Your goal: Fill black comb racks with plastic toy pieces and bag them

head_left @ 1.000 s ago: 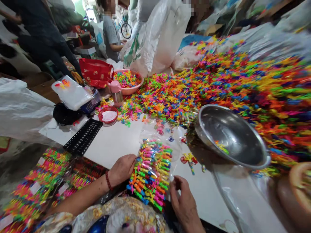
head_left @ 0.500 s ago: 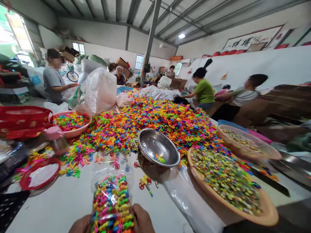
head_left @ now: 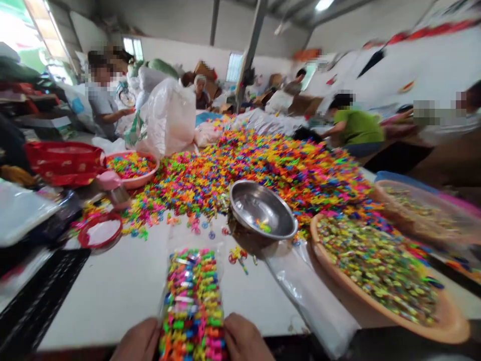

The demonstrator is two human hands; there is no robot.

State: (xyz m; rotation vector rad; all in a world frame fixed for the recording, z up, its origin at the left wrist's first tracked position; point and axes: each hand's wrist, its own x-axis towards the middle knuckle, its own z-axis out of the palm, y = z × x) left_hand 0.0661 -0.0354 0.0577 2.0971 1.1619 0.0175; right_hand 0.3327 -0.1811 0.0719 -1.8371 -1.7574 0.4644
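Left hand (head_left: 137, 342) at one side edge, right hand (head_left: 246, 340) at the other: grips a clear plastic bag (head_left: 193, 296) packed with rows of multicolored plastic pieces (head_left: 195, 321). Sits low at center, over the near edge of a white tabletop (head_left: 108, 296). Just beyond, to the right: a few loose pieces (head_left: 238, 257), then a steel bowl (head_left: 261, 206) beside a broad, bright heap (head_left: 259, 155). Farther right, an orange basin (head_left: 453, 323) full of small parts (head_left: 376, 265); at left, a red basket (head_left: 83, 235) and a long black tray (head_left: 52, 288), blurred.

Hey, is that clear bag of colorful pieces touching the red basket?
Apart: the head view shows white tabletop between the clear bag and the red basket.
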